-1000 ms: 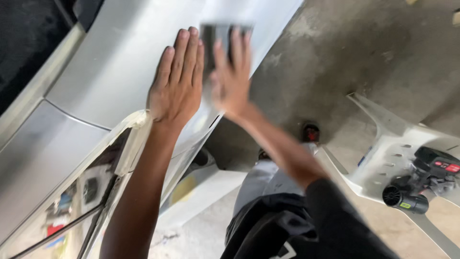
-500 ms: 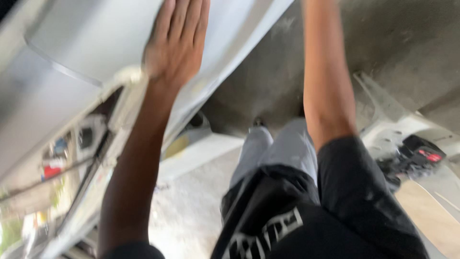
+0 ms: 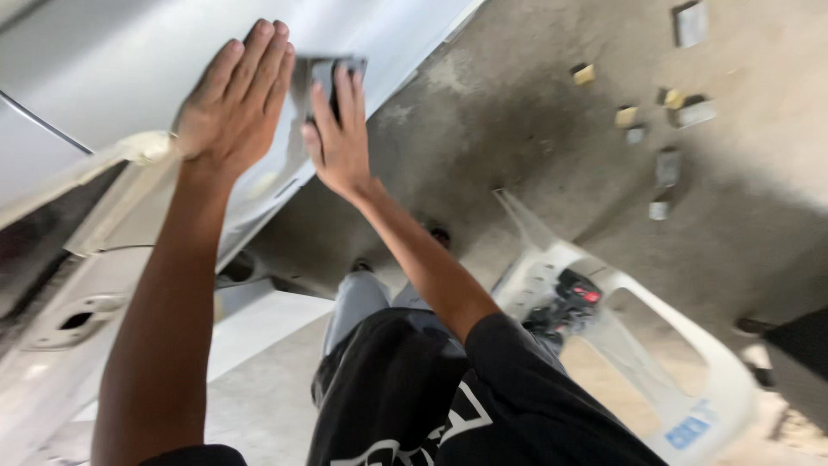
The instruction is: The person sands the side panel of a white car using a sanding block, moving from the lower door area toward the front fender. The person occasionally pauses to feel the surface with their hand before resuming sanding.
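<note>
Left hand (image 3: 231, 108) lies flat, open on smooth grey panel (image 3: 112, 69); right hand (image 3: 338, 138) presses dark sanding block (image 3: 329, 73).

One label: a small blue rectangular sticker (image 3: 690, 429) on the lower edge of the white plastic car part (image 3: 716, 362) lying on the concrete floor (image 3: 535, 129), lower right. Print too blurred to make out. A small red patch (image 3: 587, 294) shows on the black power tool (image 3: 565, 306) resting in that part; cannot tell if it is a label. No packages, signs or screens.
</note>
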